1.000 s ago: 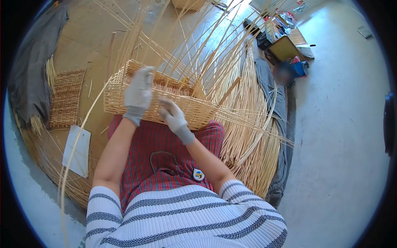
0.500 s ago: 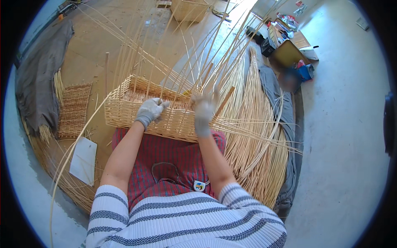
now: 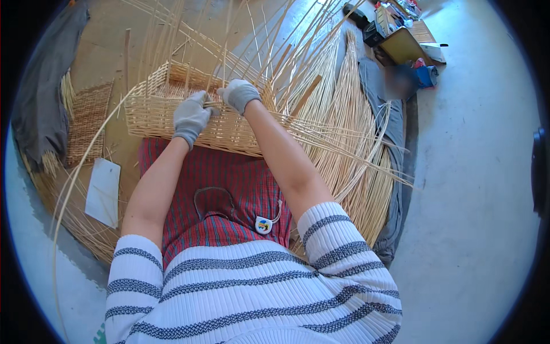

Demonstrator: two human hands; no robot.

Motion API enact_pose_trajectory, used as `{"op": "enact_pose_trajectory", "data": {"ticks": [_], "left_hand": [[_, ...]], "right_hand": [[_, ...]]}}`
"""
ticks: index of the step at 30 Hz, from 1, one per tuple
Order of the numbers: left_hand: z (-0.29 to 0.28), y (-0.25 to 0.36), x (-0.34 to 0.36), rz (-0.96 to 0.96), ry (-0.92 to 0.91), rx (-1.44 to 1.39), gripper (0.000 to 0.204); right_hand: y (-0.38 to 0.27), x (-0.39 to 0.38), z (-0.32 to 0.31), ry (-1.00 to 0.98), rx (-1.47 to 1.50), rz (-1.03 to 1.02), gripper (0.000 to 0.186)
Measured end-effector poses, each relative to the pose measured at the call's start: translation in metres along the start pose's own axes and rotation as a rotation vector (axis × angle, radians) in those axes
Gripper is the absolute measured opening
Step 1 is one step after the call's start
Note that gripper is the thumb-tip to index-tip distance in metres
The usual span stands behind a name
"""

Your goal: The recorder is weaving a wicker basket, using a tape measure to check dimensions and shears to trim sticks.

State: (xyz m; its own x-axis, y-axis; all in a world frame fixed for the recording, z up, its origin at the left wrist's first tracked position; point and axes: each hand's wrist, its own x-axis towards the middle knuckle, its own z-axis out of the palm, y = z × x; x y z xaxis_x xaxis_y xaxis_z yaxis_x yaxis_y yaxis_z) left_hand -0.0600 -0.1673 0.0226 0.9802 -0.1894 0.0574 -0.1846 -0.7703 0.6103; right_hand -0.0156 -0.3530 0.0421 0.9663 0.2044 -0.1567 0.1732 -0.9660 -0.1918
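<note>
A rectangular wicker basket (image 3: 150, 117), half woven, rests on its side wall against my lap, with tall upright stakes (image 3: 226, 49) rising from its far and near walls. My left hand (image 3: 192, 116), in a pale grey knit glove, is closed over the near rim, its thumb along the top row of weave. Just right of it, my right hand (image 3: 239, 95), gloved the same way, reaches over the near wall with bent fingers closed around a wicker strand beside a stake. Its fingertips are partly hidden. Loose weaving strands (image 3: 349, 153) trail out from the basket's right end.
Long bundles of peeled wicker rods (image 3: 346, 103) lie on the right beside a dark cloth (image 3: 375, 86). A woven panel (image 3: 89, 123), a white board (image 3: 103, 192) and a grey cloth (image 3: 43, 97) are at left. Boxes and a cabinet (image 3: 403, 46) stand far right.
My right hand has moved left from the basket's right end to beside my left hand. Left hand stays at the near rim. The whole view has shifted, so the basket sits higher.
</note>
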Motion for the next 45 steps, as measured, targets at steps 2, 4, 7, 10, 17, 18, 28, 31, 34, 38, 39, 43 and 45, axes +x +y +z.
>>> {"op": "enact_pose_trajectory", "data": {"ticks": [2,4,7,10,17,18,28,31,34,38,39,43,45], "left_hand": [[-0.006,-0.001,-0.003,0.014,-0.031,0.059,0.033],[-0.013,0.002,-0.006,0.024,-0.052,-0.054,0.038],[-0.023,0.017,-0.013,0.168,0.121,-0.312,0.049],[-0.01,0.048,-0.018,0.364,0.153,-0.293,0.069],[0.044,0.08,-0.041,0.326,-0.221,0.271,0.101],[0.049,0.081,-0.037,0.282,-0.222,0.267,0.094],[0.072,0.1,-0.022,0.179,-0.329,0.445,0.078],[0.061,0.072,-0.038,0.344,-0.293,0.246,0.066],[0.021,0.012,-0.07,0.476,0.037,-0.273,0.058],[-0.059,-0.094,-0.071,-0.019,0.49,-0.69,0.052],[-0.078,-0.115,-0.063,-0.046,0.624,-0.412,0.051],[-0.12,-0.161,0.005,0.103,0.185,-0.549,0.058],[-0.13,-0.179,0.025,-0.021,-0.038,-0.58,0.053]], "right_hand": [[-0.013,-0.019,0.002,0.004,0.053,0.117,0.047],[-0.021,-0.055,0.013,0.203,0.311,0.145,0.04],[-0.034,-0.122,0.05,0.726,0.336,-0.191,0.061],[-0.02,-0.176,0.091,0.301,1.488,0.321,0.066],[0.092,-0.094,0.007,1.187,0.914,0.07,0.051],[0.094,-0.07,-0.014,1.094,0.519,0.071,0.054],[0.072,-0.22,0.052,0.928,1.226,0.542,0.048],[0.042,-0.194,0.069,0.853,1.052,0.327,0.045],[0.0,-0.148,0.043,0.81,0.794,0.293,0.05],[-0.112,-0.112,0.006,0.738,0.838,-0.034,0.051],[-0.144,-0.108,-0.004,0.739,0.689,-0.313,0.051],[-0.262,-0.069,-0.043,0.515,0.587,-1.144,0.059],[-0.262,-0.054,-0.06,0.359,0.459,-0.956,0.056]]}}
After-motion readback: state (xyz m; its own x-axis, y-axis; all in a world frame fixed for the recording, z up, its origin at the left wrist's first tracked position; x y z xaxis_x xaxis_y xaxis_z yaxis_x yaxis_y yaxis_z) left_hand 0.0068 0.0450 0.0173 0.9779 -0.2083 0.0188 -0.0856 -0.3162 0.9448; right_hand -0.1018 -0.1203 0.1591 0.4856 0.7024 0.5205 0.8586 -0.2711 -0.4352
